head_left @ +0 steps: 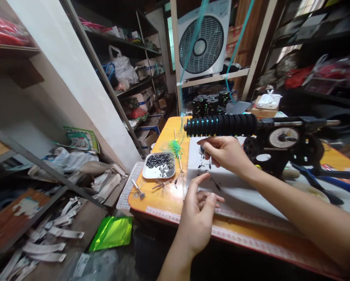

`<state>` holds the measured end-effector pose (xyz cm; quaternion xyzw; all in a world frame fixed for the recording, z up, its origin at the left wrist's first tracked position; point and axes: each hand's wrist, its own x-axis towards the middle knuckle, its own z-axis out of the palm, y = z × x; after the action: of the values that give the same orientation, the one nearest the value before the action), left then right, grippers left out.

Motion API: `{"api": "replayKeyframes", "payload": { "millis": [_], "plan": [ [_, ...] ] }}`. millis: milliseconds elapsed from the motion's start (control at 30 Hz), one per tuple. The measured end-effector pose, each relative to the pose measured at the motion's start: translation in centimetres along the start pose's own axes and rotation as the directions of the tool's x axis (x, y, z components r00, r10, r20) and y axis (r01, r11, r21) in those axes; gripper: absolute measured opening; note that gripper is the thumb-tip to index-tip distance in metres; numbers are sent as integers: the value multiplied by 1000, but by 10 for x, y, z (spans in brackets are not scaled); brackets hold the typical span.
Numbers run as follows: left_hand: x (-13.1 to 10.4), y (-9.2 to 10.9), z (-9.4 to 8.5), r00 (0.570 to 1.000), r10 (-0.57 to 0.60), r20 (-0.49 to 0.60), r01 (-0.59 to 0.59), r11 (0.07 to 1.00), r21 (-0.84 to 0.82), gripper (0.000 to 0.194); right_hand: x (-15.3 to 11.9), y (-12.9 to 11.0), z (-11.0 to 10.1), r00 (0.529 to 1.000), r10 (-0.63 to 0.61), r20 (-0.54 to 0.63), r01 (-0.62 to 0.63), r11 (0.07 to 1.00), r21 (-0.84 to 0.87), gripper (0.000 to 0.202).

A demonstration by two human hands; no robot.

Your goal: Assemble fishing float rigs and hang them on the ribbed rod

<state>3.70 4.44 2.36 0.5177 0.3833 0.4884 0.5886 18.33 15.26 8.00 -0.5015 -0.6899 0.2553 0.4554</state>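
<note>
My right hand (226, 153) is under the left half of a row of black ribbed spools (221, 125) on a machine's shaft. Its thumb and fingers are closed on a thin line that is barely visible. Small dark pieces (209, 166) hang below its fingertips over the white sheet (236, 191). My left hand (197, 214) is nearer to me, above the table's front edge. Its index finger points up and away, the thumb stands apart, the other fingers curl loosely, and I see nothing in them. The spool winding machine (283, 140) has a round white dial.
Left on the orange table (160, 195) stand a white tray (145, 175) of small black tubes, a thin stick (181, 175) with green threads and a small brush (138, 189). Pliers (318, 179) lie right. Behind are stacked spools (210, 105) and a box fan (202, 39).
</note>
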Motion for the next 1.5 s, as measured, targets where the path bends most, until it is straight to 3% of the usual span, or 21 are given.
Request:
{"api": "replayKeyframes", "payload": {
  "millis": [167,300,400,533,667,833,1000,1200,1500],
  "plan": [
    [3,0,-4,999,18,-44,-18,1000,10,40,-14,0,-18,1000,-13,-24,13,1000,27,26],
    [8,0,-3,993,84,-77,-82,996,31,34,-25,-4,-35,990,80,119,-94,988,119,35],
    [15,0,1,976,193,-103,-188,981,58,30,-29,-8,-43,957,139,255,-191,963,189,39],
    [28,5,6,954,299,-21,-297,953,62,31,-33,-13,-49,901,165,401,-292,914,280,40],
    [36,11,11,978,158,139,-153,987,-45,21,-34,-20,-46,868,169,466,-364,855,369,38],
    [21,2,16,973,-6,231,54,978,-203,38,-37,-18,-33,845,217,488,-456,770,447,40],
    [-5,-10,14,926,-85,367,300,756,-582,35,-40,-12,-23,823,233,518,-512,698,500,39],
    [-25,-23,13,897,-101,430,388,644,-659,36,-42,-12,-24,833,235,501,-518,651,555,32],
    [-33,-30,11,858,-146,493,475,589,-653,36,-46,-8,-25,841,254,478,-520,624,583,28]
  ]
}}
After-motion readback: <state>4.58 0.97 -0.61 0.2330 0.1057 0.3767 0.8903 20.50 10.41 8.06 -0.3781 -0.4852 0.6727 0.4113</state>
